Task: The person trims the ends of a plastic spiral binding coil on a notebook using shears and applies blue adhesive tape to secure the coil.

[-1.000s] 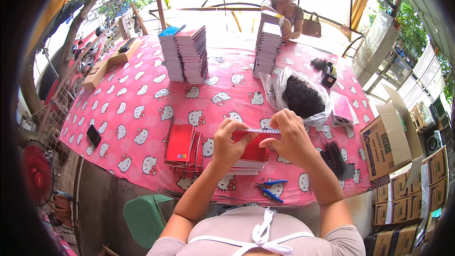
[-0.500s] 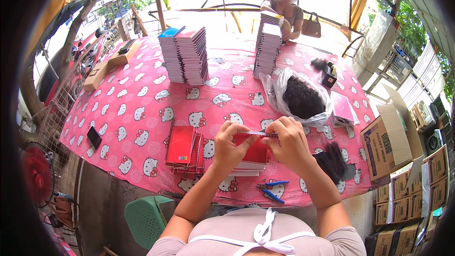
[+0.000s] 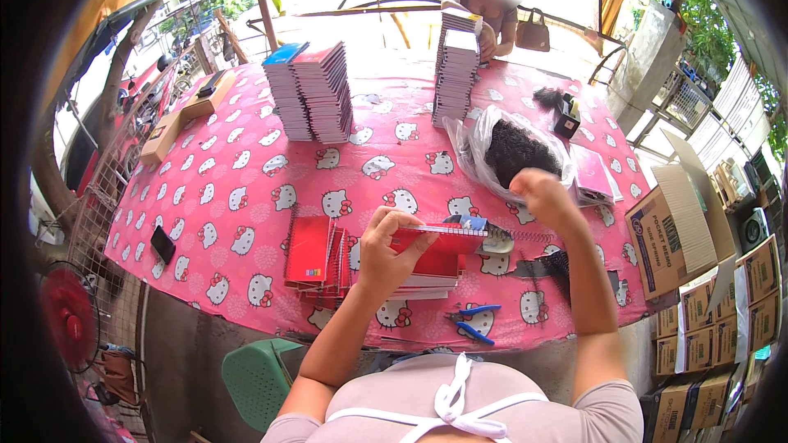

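Note:
My left hand (image 3: 388,248) pinches the top edge of a red-covered notebook (image 3: 447,239), held tilted above a stack of loose red-covered notebooks (image 3: 431,285). Along that edge runs a row of holes, and a dark spiral coil (image 3: 529,237) sticks out past its right end. Raised to the right of the notebook, my right hand (image 3: 542,194) is slightly blurred, its fingers curled with nothing visible in them. It appears in front of a clear plastic bag (image 3: 476,166) of black coils (image 3: 521,153). Blue-handled cutters (image 3: 474,324) lie near the table edge.
Bound red notebooks (image 3: 312,248) lie at left. Tall notebook stacks (image 3: 308,98) (image 3: 455,74) stand farther back. More dark coils (image 3: 561,272) sit under my right forearm. A phone (image 3: 162,244), a cardboard box (image 3: 669,238) and a green stool (image 3: 254,381) surround me. A person (image 3: 488,12) sits opposite.
My right hand has let go of the notebook's edge and risen up and right towards the plastic bag. The left hand still holds the notebook, and more of its cover shows.

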`<act>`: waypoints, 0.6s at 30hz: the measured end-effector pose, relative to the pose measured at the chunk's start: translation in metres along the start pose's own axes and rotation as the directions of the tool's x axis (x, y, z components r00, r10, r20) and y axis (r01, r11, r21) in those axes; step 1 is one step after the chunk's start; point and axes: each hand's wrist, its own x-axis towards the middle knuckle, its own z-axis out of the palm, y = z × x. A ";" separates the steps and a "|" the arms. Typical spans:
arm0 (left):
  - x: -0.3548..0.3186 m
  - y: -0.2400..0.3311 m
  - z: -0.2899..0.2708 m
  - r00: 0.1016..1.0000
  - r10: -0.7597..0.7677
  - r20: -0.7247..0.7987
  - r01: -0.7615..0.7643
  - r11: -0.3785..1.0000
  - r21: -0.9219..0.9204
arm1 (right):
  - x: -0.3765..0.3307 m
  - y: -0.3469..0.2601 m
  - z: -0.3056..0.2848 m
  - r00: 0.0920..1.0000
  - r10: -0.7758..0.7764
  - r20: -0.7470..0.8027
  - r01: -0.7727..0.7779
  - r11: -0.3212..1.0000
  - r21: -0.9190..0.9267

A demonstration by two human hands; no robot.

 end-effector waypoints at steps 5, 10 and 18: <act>0.004 0.008 0.007 0.999 0.011 0.039 -0.012 1.000 0.023 | -0.060 0.069 0.149 0.984 0.125 0.129 -0.075 0.939 -0.335; -0.001 0.009 -0.003 0.999 0.005 0.045 -0.008 0.998 0.059 | -0.019 0.032 0.108 0.916 0.387 0.104 -0.354 0.903 -0.244; 0.006 0.006 0.002 0.997 0.005 0.073 -0.006 1.000 0.016 | 0.013 -0.031 0.008 0.980 -0.047 0.194 -0.029 0.930 0.367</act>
